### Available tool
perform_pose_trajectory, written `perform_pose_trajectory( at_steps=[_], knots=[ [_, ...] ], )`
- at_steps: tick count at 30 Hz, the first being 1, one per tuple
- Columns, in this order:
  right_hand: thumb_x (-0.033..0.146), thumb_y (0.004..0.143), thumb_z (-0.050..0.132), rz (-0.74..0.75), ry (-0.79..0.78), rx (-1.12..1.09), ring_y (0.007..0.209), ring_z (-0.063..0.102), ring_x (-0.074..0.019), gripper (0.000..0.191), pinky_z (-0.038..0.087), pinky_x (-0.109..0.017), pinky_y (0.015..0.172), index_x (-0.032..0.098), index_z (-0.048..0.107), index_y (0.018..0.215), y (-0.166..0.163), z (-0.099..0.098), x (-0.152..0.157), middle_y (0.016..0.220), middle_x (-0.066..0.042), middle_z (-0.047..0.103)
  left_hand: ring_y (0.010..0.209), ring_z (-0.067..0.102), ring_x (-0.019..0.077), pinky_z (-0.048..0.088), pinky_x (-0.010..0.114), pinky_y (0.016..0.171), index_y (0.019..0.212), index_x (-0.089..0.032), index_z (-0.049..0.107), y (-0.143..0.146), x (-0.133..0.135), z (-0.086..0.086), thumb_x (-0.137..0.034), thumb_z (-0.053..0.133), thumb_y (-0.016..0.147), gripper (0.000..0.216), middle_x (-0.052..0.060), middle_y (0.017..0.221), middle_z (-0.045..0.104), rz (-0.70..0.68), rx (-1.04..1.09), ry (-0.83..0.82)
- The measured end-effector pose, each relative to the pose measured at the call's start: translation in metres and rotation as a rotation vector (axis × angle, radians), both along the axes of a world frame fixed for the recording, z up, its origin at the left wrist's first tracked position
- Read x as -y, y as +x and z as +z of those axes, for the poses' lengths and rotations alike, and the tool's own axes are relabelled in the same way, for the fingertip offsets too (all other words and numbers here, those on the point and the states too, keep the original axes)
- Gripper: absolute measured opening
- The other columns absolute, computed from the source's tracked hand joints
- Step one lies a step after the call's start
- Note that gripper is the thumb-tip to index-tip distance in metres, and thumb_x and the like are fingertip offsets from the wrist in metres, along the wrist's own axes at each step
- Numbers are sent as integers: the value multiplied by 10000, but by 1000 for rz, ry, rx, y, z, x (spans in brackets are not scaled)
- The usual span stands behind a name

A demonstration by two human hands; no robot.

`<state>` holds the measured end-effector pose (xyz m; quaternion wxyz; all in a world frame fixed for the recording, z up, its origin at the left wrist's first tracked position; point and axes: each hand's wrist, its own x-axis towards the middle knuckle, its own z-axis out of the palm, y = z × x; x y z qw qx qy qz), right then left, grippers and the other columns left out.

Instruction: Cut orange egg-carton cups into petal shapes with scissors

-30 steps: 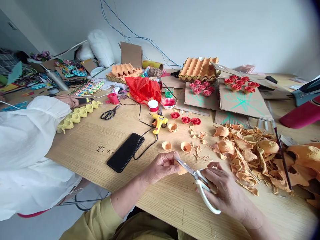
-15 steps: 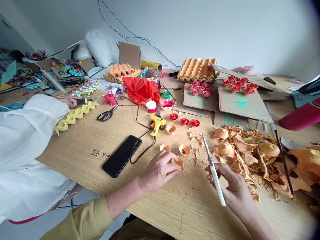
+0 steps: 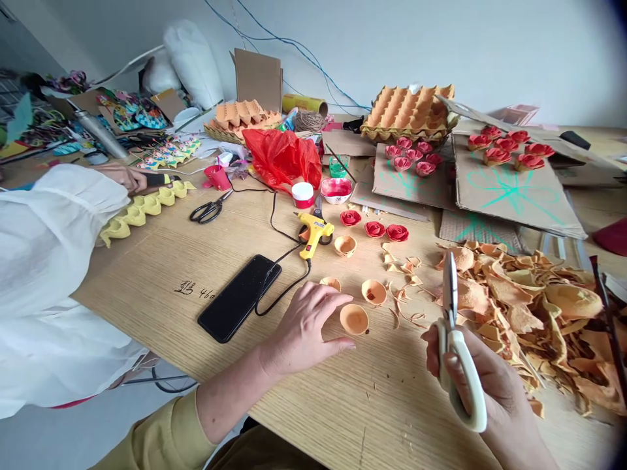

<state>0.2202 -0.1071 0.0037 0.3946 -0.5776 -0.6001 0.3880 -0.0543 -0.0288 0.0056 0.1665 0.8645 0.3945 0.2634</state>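
My left hand (image 3: pixel 308 329) hovers over the table with thumb and fingers apart, holding nothing. Just right of its fingertips stands a small orange egg-carton cup (image 3: pixel 354 319), apart from the hand. Two similar cups sit behind it, a cup with a dark spot inside (image 3: pixel 374 293) and a cup partly hidden by my fingers (image 3: pixel 330 283). A further cup (image 3: pixel 345 245) stands by the yellow glue gun (image 3: pixel 313 234). My right hand (image 3: pixel 477 372) grips white-handled scissors (image 3: pixel 458 356), blades pointing up and away. Thin orange trimmings (image 3: pixel 404 307) lie between the cups and the scissors.
A pile of orange carton scraps (image 3: pixel 529 313) covers the right side. Red paper-like roses (image 3: pixel 375 229) lie behind the cups, more on cardboard (image 3: pixel 519 196). A black phone (image 3: pixel 239 297) lies at left. Another person's hand (image 3: pixel 120 176) works by a yellow carton strip (image 3: pixel 142 212).
My left hand has let go of the front cup and drawn slightly left, its fingers spreading. The scissors have turned in my right hand, showing their handle loop. The view has shifted a little.
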Motion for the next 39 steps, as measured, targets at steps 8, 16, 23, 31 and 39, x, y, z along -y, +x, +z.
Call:
perform_pose_trajectory(
  at_steps=[8,16,23,31,39],
  knots=[
    [528,969,479,25,19,-19,619,529,-179,291,451,-263,500,261,590,941,-6,11,-3,761,-26,587,1079,538,267,425,441,988,1281,-218,552,-2,0,5,-514,775,761,639,94,1167,628,-6,-16,-17],
    [500,997,429,41,18,-4,580,515,-164,339,434,-258,480,263,577,806,-9,18,-6,728,-16,574,1176,487,285,362,459,1056,1360,-214,499,-2,1,3,-463,743,812,649,101,1285,598,-84,-75,-5],
    [484,992,458,69,37,-25,578,524,-168,296,423,-265,475,271,583,829,-10,17,-7,722,-10,585,1229,451,297,345,465,1037,1435,-216,427,2,4,3,-116,563,836,622,88,1374,567,-126,-120,-22],
    [519,989,446,58,53,-3,619,538,-178,342,463,-261,513,257,583,817,-10,20,-7,728,-20,588,1143,505,267,372,437,1011,1118,-219,611,3,1,-1,-138,604,844,286,76,1251,611,-79,-88,37],
    [492,938,542,212,44,136,673,588,-184,278,500,-272,579,225,596,882,-7,14,-6,763,-19,622,992,604,220,437,419,980,856,-193,587,5,-7,21,-153,589,848,41,59,921,683,-226,367,-184]
  ],
)
